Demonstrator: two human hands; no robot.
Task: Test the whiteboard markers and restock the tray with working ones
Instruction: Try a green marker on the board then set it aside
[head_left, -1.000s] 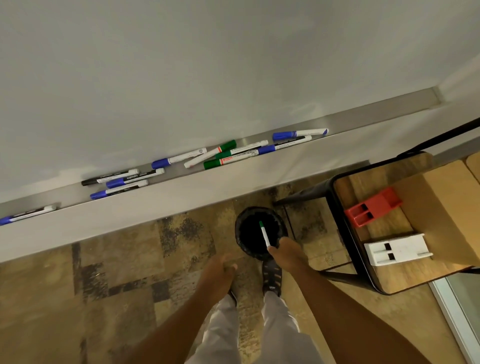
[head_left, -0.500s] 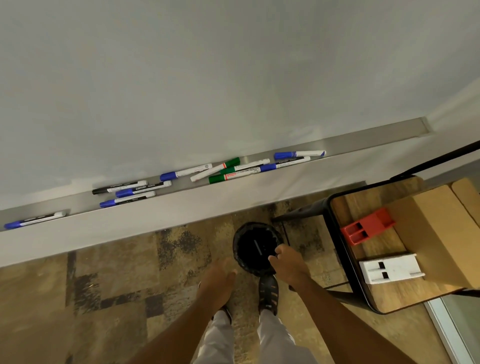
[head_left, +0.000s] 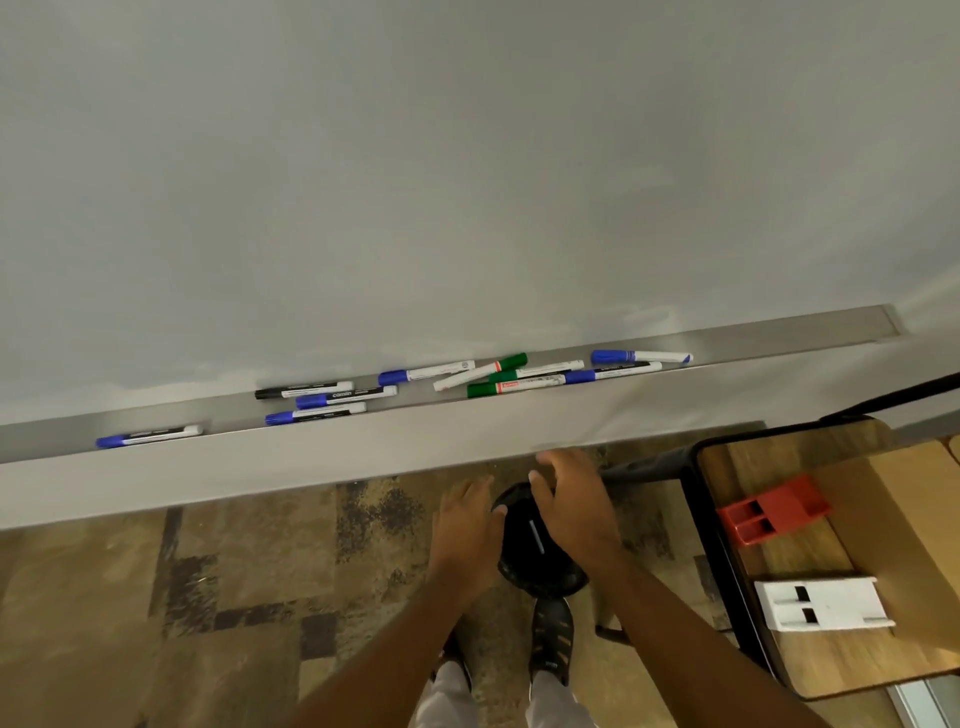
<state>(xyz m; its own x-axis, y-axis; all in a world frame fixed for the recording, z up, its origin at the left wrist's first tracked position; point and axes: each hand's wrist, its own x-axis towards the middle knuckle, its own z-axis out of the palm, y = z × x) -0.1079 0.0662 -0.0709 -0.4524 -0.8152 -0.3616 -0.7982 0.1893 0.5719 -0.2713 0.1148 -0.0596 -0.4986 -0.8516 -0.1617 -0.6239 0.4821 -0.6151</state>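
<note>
A long metal tray (head_left: 779, 332) runs under the whiteboard (head_left: 467, 156) and holds several capped markers: blue ones (head_left: 148, 435), a black one (head_left: 304, 390) and green ones (head_left: 514, 386). On the floor below stands a round black bin (head_left: 540, 571) with a marker (head_left: 535, 535) lying inside. My left hand (head_left: 465, 530) hovers at the bin's left rim with fingers apart and nothing in it. My right hand (head_left: 569, 501) is raised above the bin, fingers spread and empty.
A wooden table (head_left: 810, 644) with a black metal frame stands at the right, carrying a red holder (head_left: 774, 509), a white holder (head_left: 823, 603) and a cardboard box (head_left: 909, 530). Patterned carpet (head_left: 208, 597) covers the floor. My shoe (head_left: 550, 639) is just behind the bin.
My right hand held a green marker over the bin a second ago; the marker now lies in the bin. Both hands have since risen toward the tray, empty.
</note>
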